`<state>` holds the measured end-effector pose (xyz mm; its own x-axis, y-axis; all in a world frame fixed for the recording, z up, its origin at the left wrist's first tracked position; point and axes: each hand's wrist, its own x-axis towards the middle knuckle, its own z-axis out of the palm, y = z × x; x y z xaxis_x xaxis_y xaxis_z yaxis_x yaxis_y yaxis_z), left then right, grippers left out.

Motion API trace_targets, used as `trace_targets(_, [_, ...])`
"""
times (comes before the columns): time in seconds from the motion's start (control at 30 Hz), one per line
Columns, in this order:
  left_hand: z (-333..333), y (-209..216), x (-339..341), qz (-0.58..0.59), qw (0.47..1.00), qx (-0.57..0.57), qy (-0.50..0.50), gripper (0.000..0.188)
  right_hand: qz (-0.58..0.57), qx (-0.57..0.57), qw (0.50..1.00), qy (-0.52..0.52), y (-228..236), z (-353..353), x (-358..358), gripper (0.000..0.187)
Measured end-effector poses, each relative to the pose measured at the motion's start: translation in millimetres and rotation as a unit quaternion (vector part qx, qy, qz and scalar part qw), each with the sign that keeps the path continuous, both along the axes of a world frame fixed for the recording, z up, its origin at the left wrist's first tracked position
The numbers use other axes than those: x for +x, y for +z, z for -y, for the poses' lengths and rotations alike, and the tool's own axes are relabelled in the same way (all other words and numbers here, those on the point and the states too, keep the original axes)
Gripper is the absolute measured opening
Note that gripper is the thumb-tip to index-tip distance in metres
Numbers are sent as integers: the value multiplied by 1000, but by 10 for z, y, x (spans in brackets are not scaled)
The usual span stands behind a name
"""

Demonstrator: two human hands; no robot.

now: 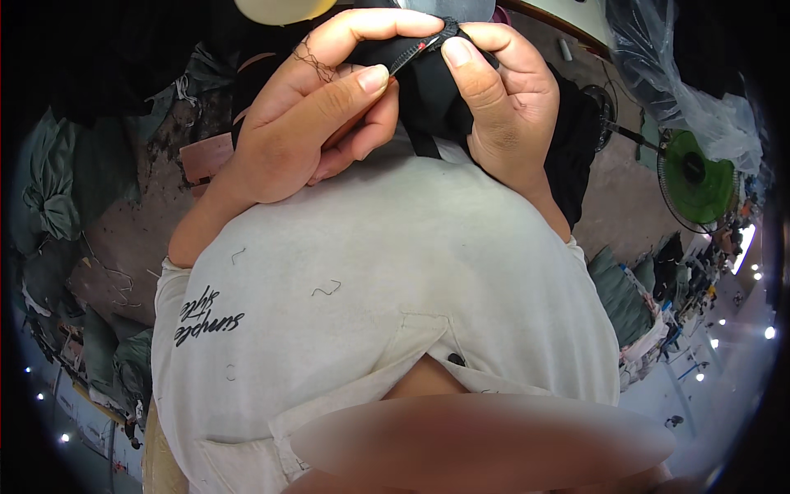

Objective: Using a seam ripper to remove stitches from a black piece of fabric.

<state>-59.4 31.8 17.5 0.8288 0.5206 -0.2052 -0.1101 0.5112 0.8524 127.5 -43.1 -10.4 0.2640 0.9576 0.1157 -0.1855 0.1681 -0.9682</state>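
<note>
Close together at the top of the view, both my hands work on a piece of black fabric. Between thumb and fingers my left hand pinches a slim tool with a ribbed dark handle and a red spot near its metal end; it looks like a seam ripper. Its tip meets a bunched dark edge of the fabric. Loose black thread lies across my left index finger. My right hand is closed on the fabric, thumb against forefinger, right beside the tool's tip. Lower folds of the fabric hang in shadow.
A green fan stands at the right, with clear plastic sheeting above it. Dark green bundles lie at the left, near a reddish block. A pale yellow round thing shows at the top edge.
</note>
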Motion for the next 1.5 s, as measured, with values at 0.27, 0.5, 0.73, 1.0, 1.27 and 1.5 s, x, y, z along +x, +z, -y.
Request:
trace_targets(0.27, [-14,-24,-36,-1,999,30,-13,46,67,49,997,-10,13,-38,-7,8])
trace_targets(0.5, [-24,-7,-27,-12,999,30,-17,44,96,49,994,-16,29,-42,-3,7])
trace_targets(0.73, [-26,10,-25,-17,999,25,-16,41,122,56,991,-5,17,-49,15,8])
trace_targets(1.0, [-29,-2,-29,-16,999,19,-24,42,120,73,990,-21,-24,-52,-1,9])
trace_targets(1.27, [-24,21,-12,-40,998,22,-33,43,105,36,993,-28,-6,-13,-4,6])
trace_targets(1.5, [-18,-11,-20,-9,999,22,-27,41,117,57,991,-35,-8,-26,-10,7])
